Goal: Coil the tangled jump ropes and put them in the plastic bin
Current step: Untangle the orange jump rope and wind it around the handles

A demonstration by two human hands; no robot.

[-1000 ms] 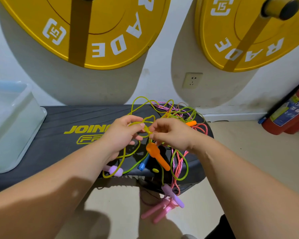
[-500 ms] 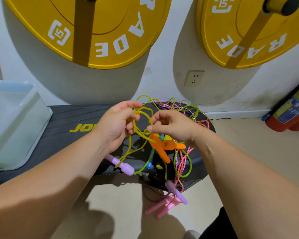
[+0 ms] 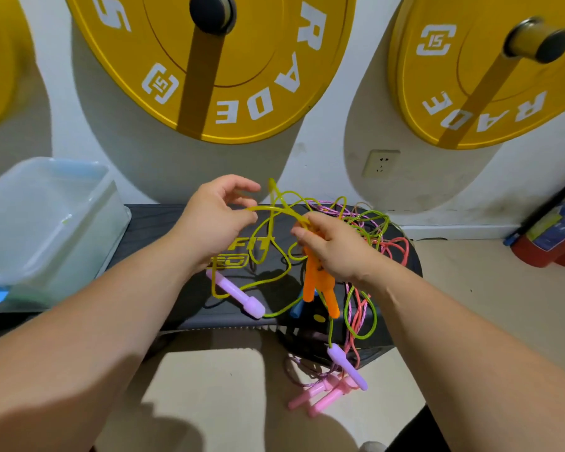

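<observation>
- A person's left hand and right hand, knuckle to knuckle half a second ago, are now pulled apart over the black bench, with a strand of yellow-green rope stretched between them.
- The left hand's fingers have loosened from their earlier tight curl; the strand runs in between thumb and fingers, lightly pinched.
- The right hand grips the same rope together with the tops of two orange handles, which now hang straight down beneath it rather than splayed sideways.
- The rest of the jump ropes remain in a tangle on the bench's right end; one purple handle lies near the front edge, and pink handles dangle below it.
- The plastic bin sits on the bench's left end, apart from the ropes, as before.
</observation>
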